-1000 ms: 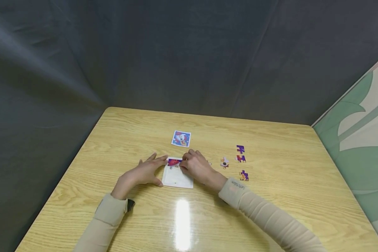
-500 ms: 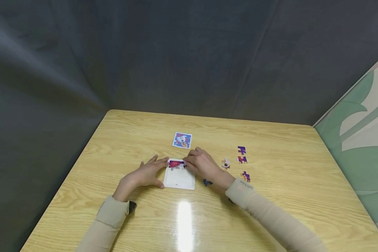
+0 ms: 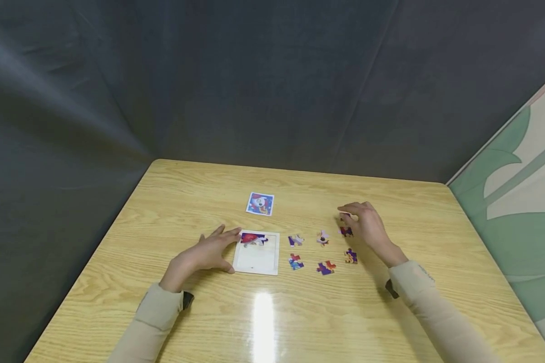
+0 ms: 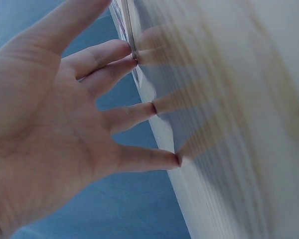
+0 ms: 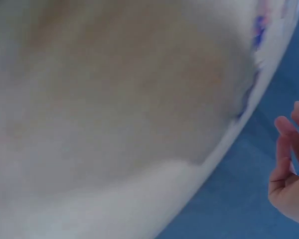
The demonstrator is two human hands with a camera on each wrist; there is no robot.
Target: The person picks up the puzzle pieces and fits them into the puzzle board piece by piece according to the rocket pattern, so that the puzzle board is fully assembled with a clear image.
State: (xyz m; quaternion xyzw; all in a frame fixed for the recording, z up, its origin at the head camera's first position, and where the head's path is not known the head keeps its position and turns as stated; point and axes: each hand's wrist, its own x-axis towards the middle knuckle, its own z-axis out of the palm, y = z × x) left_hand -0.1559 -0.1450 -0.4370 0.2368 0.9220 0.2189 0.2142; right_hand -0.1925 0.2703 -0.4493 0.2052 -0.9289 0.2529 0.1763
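My left hand spreads its fingers against the left side of a white square puzzle tray; in the left wrist view its fingertips touch the table. Joined red, white and purple puzzle pieces lie in the tray's upper left corner. Over the back right of the table is my right hand, thumb and fingers apart above a purple puzzle piece that they partly cover. Just in front of that lies a red and purple puzzle piece. The right wrist view catches only part of the right hand.
Between tray and right hand lie several loose puzzle pieces, among them a white one with an eye, a purple and orange one and a blue and red one. A picture card lies behind the tray on the wooden table.
My right hand has left the tray's upper part and moved right to the far loose pieces. A piece now sits beside the red one in the tray. The left hand has stayed at the tray.
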